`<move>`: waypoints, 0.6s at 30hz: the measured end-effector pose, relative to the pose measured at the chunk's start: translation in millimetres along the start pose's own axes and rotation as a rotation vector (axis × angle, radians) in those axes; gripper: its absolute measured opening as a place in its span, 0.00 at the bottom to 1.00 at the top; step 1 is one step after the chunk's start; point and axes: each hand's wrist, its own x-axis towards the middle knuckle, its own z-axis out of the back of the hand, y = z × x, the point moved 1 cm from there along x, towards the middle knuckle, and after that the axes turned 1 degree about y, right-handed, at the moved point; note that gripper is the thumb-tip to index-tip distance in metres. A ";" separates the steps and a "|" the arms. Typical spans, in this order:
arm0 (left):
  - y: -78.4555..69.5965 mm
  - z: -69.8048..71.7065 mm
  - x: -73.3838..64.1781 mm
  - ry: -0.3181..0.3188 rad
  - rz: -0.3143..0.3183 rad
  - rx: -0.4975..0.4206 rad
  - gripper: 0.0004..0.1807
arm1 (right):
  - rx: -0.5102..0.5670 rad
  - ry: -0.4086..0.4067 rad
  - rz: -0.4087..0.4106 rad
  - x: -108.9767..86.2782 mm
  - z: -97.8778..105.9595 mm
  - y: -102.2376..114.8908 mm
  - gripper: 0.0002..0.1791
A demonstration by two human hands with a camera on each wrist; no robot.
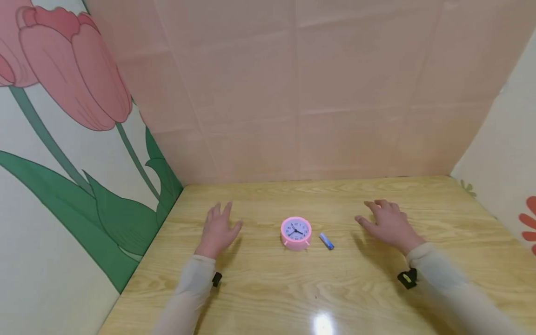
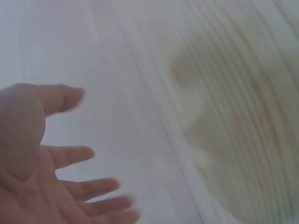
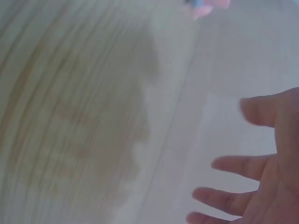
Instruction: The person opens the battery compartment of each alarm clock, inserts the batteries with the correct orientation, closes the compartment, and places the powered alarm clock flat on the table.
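A round pink alarm clock (image 1: 296, 232) rests face up on the table, its dial toward the head camera. Just to its right lies a small blue and white battery-like cylinder (image 1: 326, 241), too small to identify surely. My left hand (image 1: 218, 230) hovers over the table left of the clock, fingers spread, holding nothing. On the other side, my right hand (image 1: 389, 224) is held above the table, right of the cylinder, its fingers loosely extended and touching nothing. In the right wrist view, a blurred pink patch of the clock (image 3: 210, 5) shows at the top edge.
The wooden table (image 1: 259, 288) meets a wall covered in pinkish sheeting (image 1: 293, 93) at the back. A side wall with a painted tulip (image 1: 75, 65) bounds the left, and a pale wall with red petals (image 1: 529, 223) the right. Dark straps sit on both wrists.
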 end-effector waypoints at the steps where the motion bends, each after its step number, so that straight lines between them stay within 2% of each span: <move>1: -5.6 -0.9 0.4 0.007 -0.006 -0.044 0.38 | -0.003 -0.004 0.019 1.2 -1.1 6.1 0.37; 5: -29.9 -7.0 2.3 0.035 -0.033 -0.184 0.31 | 0.027 -0.029 0.113 6.6 -9.8 30.8 0.23; 9: -54.5 -17.2 6.3 0.057 -0.077 -0.240 0.27 | 0.099 -0.018 0.179 12.4 -22.2 52.4 0.18; 15: -87.6 -30.9 9.8 0.118 -0.095 -0.279 0.27 | 0.198 0.072 0.157 18.1 -38.1 79.4 0.20; 18: -99.5 -35.7 9.9 0.154 -0.095 -0.323 0.29 | 0.215 0.083 0.161 20.1 -44.2 90.1 0.19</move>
